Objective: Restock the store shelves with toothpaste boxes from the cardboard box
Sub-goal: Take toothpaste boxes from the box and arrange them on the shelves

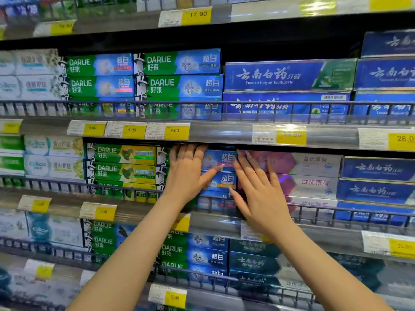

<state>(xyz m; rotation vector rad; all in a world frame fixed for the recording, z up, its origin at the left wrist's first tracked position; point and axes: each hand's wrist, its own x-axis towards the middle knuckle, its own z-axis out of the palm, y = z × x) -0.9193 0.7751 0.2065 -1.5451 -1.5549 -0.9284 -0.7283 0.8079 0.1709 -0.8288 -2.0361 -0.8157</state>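
Both my hands reach into the middle shelf [224,136]. My left hand [187,173] lies flat with straight fingers on a stack of green-and-blue Darlie toothpaste boxes [221,169], covering their left halves. My right hand [258,189] presses with straight fingers on the boundary between that stack and the pink-and-white toothpaste boxes [314,173] to its right. Neither hand curls round a box. The cardboard box is not in view.
Shelves above and below are packed with Darlie boxes [177,72], blue Yunnan Baiyao boxes [289,76] and pale boxes [54,156] at the left. Wire rails [134,106] run along each shelf front above yellow price tags [175,131].
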